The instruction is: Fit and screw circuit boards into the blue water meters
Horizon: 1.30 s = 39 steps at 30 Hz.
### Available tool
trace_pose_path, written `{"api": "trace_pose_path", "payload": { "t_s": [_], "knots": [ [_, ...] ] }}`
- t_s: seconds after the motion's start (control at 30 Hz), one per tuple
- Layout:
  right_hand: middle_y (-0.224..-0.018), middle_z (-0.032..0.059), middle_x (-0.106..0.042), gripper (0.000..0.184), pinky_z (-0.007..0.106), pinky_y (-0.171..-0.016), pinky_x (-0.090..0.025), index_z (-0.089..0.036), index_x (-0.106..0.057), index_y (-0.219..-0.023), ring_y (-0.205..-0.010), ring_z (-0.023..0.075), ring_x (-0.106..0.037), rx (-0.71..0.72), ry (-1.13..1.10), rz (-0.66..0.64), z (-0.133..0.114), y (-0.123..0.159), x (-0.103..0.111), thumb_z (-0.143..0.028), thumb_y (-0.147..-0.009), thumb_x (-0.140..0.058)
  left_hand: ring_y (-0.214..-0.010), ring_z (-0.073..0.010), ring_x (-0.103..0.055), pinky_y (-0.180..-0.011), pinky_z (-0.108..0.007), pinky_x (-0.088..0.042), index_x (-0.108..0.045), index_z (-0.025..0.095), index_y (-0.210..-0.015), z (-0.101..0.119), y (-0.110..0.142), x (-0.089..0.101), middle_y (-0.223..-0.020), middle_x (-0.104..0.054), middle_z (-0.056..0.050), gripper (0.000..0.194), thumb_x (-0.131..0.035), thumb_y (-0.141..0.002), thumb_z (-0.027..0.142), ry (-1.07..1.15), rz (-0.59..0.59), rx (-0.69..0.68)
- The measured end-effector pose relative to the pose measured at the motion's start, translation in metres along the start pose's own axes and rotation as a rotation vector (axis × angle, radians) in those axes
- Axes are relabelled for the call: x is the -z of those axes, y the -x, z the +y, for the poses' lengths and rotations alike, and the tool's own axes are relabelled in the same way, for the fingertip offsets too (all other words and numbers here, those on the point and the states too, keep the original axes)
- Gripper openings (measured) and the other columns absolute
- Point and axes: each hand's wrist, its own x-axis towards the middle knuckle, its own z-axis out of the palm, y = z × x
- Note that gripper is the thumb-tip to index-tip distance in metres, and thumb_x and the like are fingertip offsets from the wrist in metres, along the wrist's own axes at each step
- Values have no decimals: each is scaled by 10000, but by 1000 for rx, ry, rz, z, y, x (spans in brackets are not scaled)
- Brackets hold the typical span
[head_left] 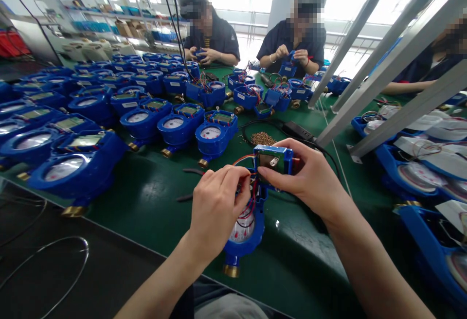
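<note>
In front of me on the green bench lies a blue water meter (243, 234) with a round dial and a brass fitting at its near end. My right hand (304, 175) grips a blue-edged circuit board module (273, 159), tilted up over the meter's far end. My left hand (222, 202) is closed in a pinch on thin wires (251, 175) beside that module. Coloured wires run between the module and the meter body. The fingers of my left hand partly hide the meter's far compartment.
Rows of blue water meters (215, 132) fill the left of the bench (146, 221). A pile of small screws (260, 139) and a black power strip (297, 130) lie beyond my hands. Slanted metal posts (386, 71) and open meters (412, 163) stand right. Co-workers (211, 32) sit opposite.
</note>
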Motion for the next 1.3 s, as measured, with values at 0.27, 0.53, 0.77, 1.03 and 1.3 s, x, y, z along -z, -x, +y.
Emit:
{"api": "trace_pose_path", "payload": {
  "t_s": [0.27,0.53,0.77,1.03,1.3],
  "knots": [
    [-852,21,-694,320,278,-627,-487,-189,-676,-967,-714,169,-608,-25,-2,5,3,-3,-2,-353,-735,-824,-786,-134,-681,-728,-233,-526,-661,188,-951,-3,-2,9,-862,-710,14,71,-655,-916,127,95,-51,-45],
    [-799,-15,-669,326,254,-612,-499,-205,-665,-970,-688,147,-597,-49,-37,-119,6,-4,-4,-323,-715,-830,-868,-131,-706,-826,-224,-551,-676,152,-994,-12,7,-6,-940,-729,-33,96,-622,-939,93,71,172,-106],
    [-792,-13,-672,329,252,-592,-494,-203,-663,-974,-667,144,-602,-78,-73,-116,9,-5,-6,-300,-706,-827,-750,-104,-671,-717,-199,-539,-673,214,-1022,-8,5,9,-939,-726,22,150,-680,-906,119,131,37,-5],
    [-828,0,-694,321,268,-619,-495,-192,-673,-982,-694,156,-615,-36,3,-77,5,-4,-5,-282,-707,-814,-631,-92,-600,-609,-216,-487,-641,210,-944,-3,5,13,-816,-665,40,58,-602,-961,249,285,-91,218],
    [-854,-7,-697,299,284,-662,-498,-201,-673,-974,-738,170,-631,-4,46,-46,6,-3,-6,-289,-721,-806,-673,-103,-624,-665,-221,-493,-650,210,-915,-7,4,11,-827,-680,38,59,-615,-962,205,126,-37,88]
  ]
}}
